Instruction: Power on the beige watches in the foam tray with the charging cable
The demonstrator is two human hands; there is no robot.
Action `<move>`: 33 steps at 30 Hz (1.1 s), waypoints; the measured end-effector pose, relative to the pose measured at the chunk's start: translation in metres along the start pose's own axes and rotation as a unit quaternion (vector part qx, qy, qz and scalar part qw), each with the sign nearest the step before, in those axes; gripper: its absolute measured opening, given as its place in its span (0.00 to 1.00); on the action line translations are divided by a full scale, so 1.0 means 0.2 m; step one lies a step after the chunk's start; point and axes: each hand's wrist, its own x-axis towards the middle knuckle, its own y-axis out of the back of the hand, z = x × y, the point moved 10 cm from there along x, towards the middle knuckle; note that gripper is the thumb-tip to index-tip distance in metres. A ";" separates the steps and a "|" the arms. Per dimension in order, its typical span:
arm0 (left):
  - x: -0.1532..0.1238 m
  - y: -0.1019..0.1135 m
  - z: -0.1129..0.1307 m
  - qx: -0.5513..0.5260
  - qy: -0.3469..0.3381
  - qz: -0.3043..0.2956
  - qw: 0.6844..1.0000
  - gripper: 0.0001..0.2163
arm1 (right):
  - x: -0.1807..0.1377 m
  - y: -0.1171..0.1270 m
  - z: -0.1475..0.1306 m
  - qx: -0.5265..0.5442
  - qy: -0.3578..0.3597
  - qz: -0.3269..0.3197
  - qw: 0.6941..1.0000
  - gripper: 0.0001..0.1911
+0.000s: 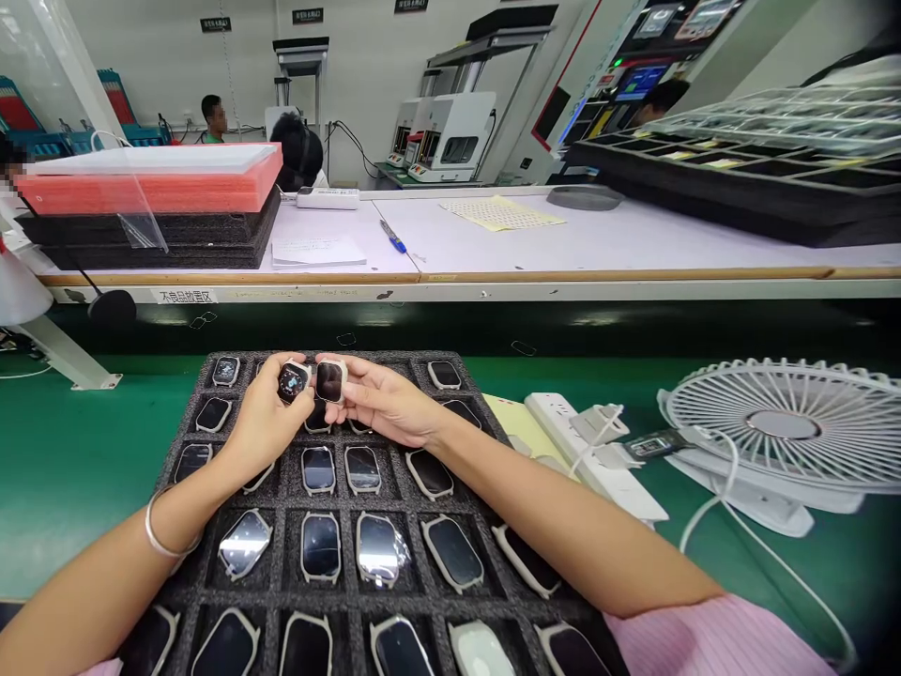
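Note:
My left hand (271, 413) is closed on a smartwatch (293, 382) without a strap, its screen lit with a dial. Right beside it, my right hand (384, 399) grips a second smartwatch (329, 382), whose screen is dark. Both are held above the far part of a black foam tray (278, 549). Rows of similar strapless watches lie in the tray's compartments, among them a dark-screened watch (320, 547) and one lying with its pale back up (481, 650). My hands and forearms hide some compartments.
A white fan (781, 424) and a power strip (591, 451) with plugs stand on the right. Beyond is a raised shelf (422, 239) with a pen (392, 237), paper, red foam sheets (161, 188) and stacked black trays (746, 192). Other people sit behind it.

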 end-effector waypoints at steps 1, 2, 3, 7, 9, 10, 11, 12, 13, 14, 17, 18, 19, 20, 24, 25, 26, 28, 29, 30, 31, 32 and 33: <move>0.00 0.00 0.00 -0.001 0.000 0.002 1.000 0.18 | 0.00 0.00 0.00 -0.002 0.000 0.000 1.000 0.32; 0.00 0.00 0.00 -0.003 0.000 0.004 1.000 0.18 | 0.00 0.00 0.00 -0.005 -0.001 0.000 1.000 0.32; 0.00 0.00 0.00 -0.005 0.000 0.004 1.000 0.18 | 0.00 0.00 0.01 -0.008 -0.002 -0.001 1.000 0.32; 0.00 0.00 0.00 -0.008 -0.003 0.002 1.000 0.18 | 0.00 0.00 0.01 -0.011 -0.002 -0.012 1.000 0.33; 0.00 -0.01 0.00 -0.006 -0.004 -0.007 1.000 0.18 | -0.01 -0.01 0.01 -0.010 0.001 -0.018 1.000 0.32; 0.00 -0.01 0.00 -0.004 -0.004 -0.012 1.000 0.18 | -0.01 -0.01 0.01 -0.010 0.005 -0.021 1.000 0.32; 0.00 -0.02 0.00 -0.001 -0.003 -0.015 1.000 0.18 | -0.01 -0.02 0.00 -0.011 0.007 -0.021 1.000 0.32; 0.00 -0.02 0.00 0.001 -0.002 -0.016 1.000 0.18 | -0.01 -0.02 0.00 -0.013 0.009 -0.020 1.000 0.31; 0.00 -0.02 0.00 0.002 0.000 -0.015 1.000 0.18 | -0.01 -0.02 0.00 -0.015 0.010 -0.019 1.000 0.31; 0.00 -0.01 0.00 0.003 0.001 -0.012 1.000 0.18 | -0.01 -0.01 0.00 -0.017 0.009 -0.017 1.000 0.31; 0.00 -0.01 -0.01 -0.001 0.004 -0.006 1.000 0.19 | -0.01 -0.01 0.01 -0.022 0.006 -0.017 1.000 0.32; 0.00 -0.01 -0.01 -0.001 0.003 -0.005 1.000 0.19 | -0.01 -0.01 0.01 -0.022 0.007 -0.018 1.000 0.32; 0.00 -0.01 -0.01 -0.001 0.002 -0.006 1.000 0.18 | -0.01 -0.01 0.00 -0.023 0.010 -0.018 1.000 0.32; 0.00 -0.01 0.00 0.000 0.002 -0.007 1.000 0.18 | -0.01 -0.01 0.00 -0.024 0.012 -0.017 1.000 0.32; 0.00 -0.01 0.00 0.006 -0.007 -0.004 1.000 0.17 | -0.01 -0.01 -0.01 -0.028 0.019 -0.009 0.999 0.30; 0.00 0.00 0.01 0.009 -0.011 0.001 1.000 0.16 | -0.01 -0.01 -0.01 -0.027 0.019 -0.010 0.999 0.30; 0.00 0.00 0.01 0.011 -0.014 0.007 1.000 0.16 | -0.01 -0.01 -0.01 -0.026 0.021 -0.011 0.999 0.30; 0.00 0.02 0.02 0.015 -0.017 0.017 1.000 0.16 | -0.01 -0.02 -0.02 -0.023 0.024 -0.016 0.999 0.29; 0.00 0.02 0.02 0.017 -0.018 0.020 1.000 0.17 | -0.01 -0.02 -0.02 -0.023 0.025 -0.018 0.999 0.29; 0.00 0.02 0.02 0.017 -0.018 0.021 0.999 0.17 | -0.01 -0.02 -0.02 -0.023 0.026 -0.019 0.999 0.28; 0.00 0.02 0.02 0.018 -0.018 0.019 0.999 0.17 | -0.01 -0.02 -0.02 -0.024 0.026 -0.019 0.999 0.28; 0.00 0.02 0.02 0.018 -0.018 0.017 1.000 0.17 | -0.01 -0.02 -0.02 -0.026 0.027 -0.017 0.999 0.28; 0.00 0.01 0.02 0.017 -0.018 0.014 1.000 0.16 | -0.01 -0.02 -0.02 -0.028 0.028 -0.015 0.999 0.28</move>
